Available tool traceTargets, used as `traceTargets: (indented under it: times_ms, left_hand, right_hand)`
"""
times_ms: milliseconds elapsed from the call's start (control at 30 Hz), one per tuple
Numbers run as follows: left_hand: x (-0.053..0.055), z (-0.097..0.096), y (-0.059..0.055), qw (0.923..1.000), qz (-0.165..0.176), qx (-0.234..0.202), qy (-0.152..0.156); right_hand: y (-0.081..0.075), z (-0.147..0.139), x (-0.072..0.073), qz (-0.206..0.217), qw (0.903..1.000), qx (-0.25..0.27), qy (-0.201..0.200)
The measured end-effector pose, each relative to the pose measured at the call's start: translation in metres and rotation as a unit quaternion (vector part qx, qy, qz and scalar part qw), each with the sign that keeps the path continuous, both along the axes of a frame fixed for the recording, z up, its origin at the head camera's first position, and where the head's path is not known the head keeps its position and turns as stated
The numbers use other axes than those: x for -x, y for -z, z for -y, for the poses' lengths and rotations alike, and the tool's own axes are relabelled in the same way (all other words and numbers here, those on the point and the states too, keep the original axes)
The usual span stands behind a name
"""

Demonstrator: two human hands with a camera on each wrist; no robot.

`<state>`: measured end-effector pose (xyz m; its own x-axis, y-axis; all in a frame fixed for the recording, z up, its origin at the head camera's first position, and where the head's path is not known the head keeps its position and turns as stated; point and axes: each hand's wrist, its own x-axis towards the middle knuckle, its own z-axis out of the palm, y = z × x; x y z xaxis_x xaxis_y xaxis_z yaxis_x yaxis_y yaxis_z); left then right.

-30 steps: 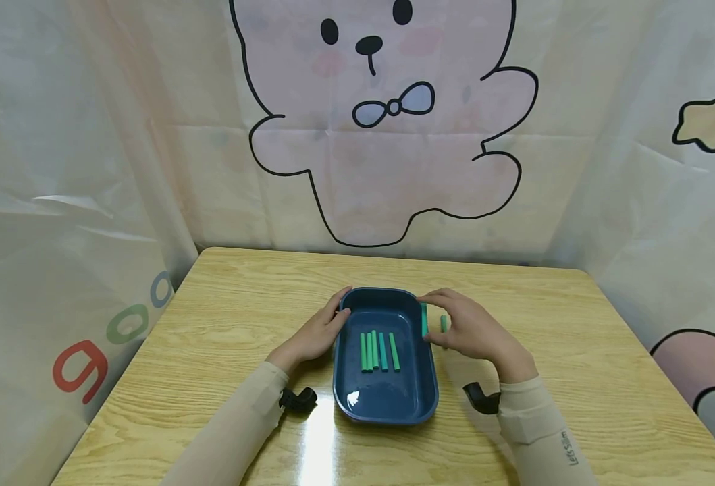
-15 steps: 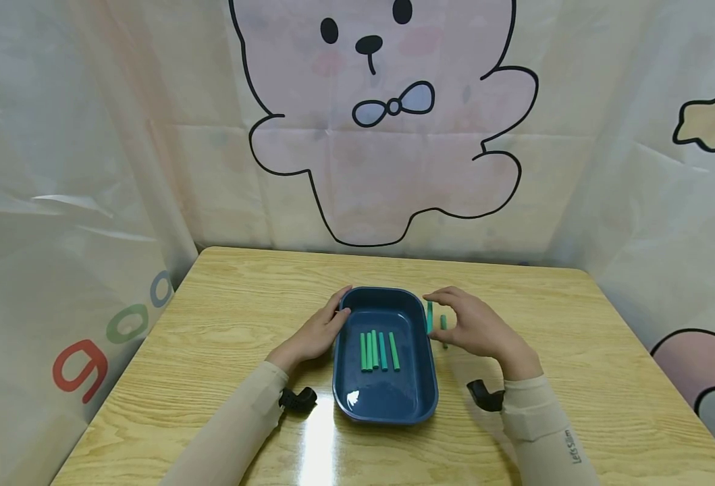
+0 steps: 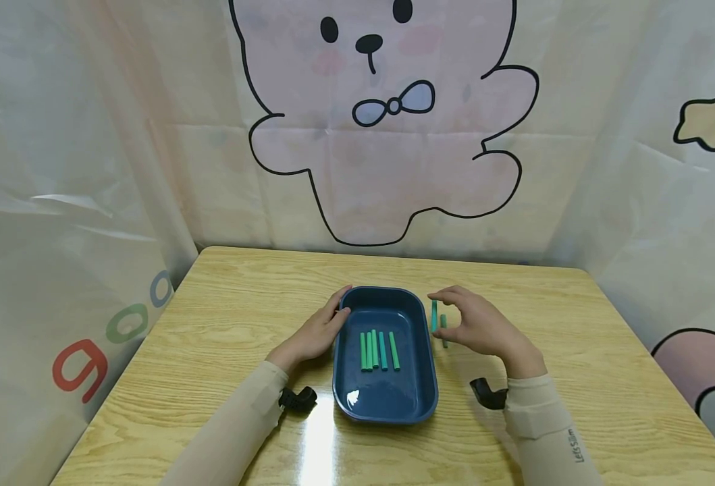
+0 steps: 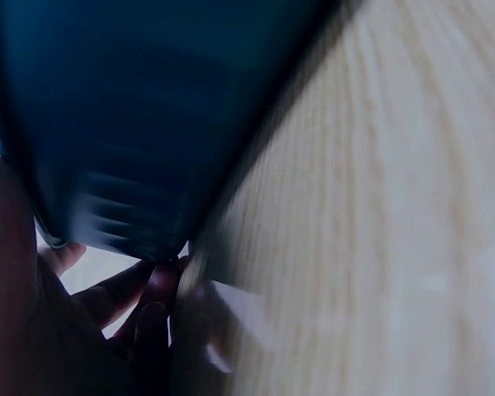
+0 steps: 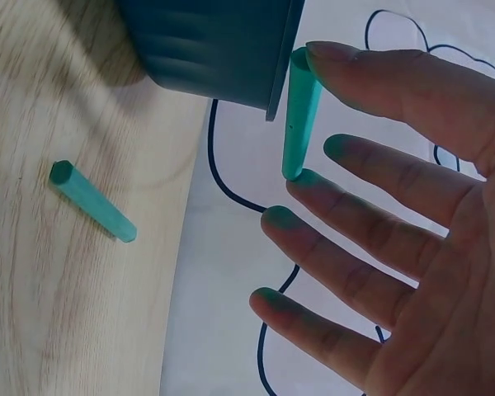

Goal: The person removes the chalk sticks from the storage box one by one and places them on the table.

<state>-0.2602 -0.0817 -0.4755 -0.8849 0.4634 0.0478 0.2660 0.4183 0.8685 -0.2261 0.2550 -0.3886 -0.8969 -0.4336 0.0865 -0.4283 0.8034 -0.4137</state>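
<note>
In the head view my left hand (image 3: 312, 331) grips the left wall of a dark blue rectangular tray (image 3: 385, 401), its thumb over the rim. Several green and teal chalk sticks (image 3: 362, 352) lie side by side on the tray's floor. Just right of the tray, my right hand (image 3: 481, 324) holds a teal chalk stick (image 5: 299, 115) by its two ends, between thumb and a fingertip, with the other fingers spread. Green colour shows on those fingertips in the right wrist view. Another green chalk stick (image 5: 93, 201) lies on the table below the right hand.
The wood-grain table (image 3: 260, 283) carries the tray near its middle. Behind it hangs a pale curtain (image 3: 393, 182) printed with a cartoon bear. Each wrist wears a black camera mount (image 3: 298, 399). The left wrist view is dark and blurred.
My right hand has moved right, from the tray's right rim to beside it, with the teal chalk stick held in it. The left hand and tray have stayed put.
</note>
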Motion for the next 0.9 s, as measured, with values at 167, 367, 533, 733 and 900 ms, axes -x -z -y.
traceTargets:
  times_ms: [167,367,533,733,900]
  left_hand:
    - [0.0,0.0,-0.0003,1.0,0.001,0.0,-0.002]
    - [-0.0002,0.0002,0.0002,1.0,-0.001,0.003,-0.006]
    - [0.0,0.0003,0.0,1.0,0.0,0.0,-0.005]
    - [-0.0002,0.0002,-0.0008,1.0,0.0,-0.003,-0.005]
    - [0.0,0.0001,0.0001,1.0,-0.001,0.0,-0.005]
  right_hand:
    - [0.0009,-0.0011,0.0009,0.01,0.9999,0.001,0.002]
    - [0.0028,-0.0028,0.0022,0.017,0.9998,0.002,0.003]
    - [0.0039,-0.0046,0.0035,0.02,0.9998,0.002,0.002]
    - [0.0056,-0.007,0.0045,0.034,0.9994,0.004,0.006]
    - [0.0092,-0.0096,0.0062,0.047,0.9988,0.004,0.012]
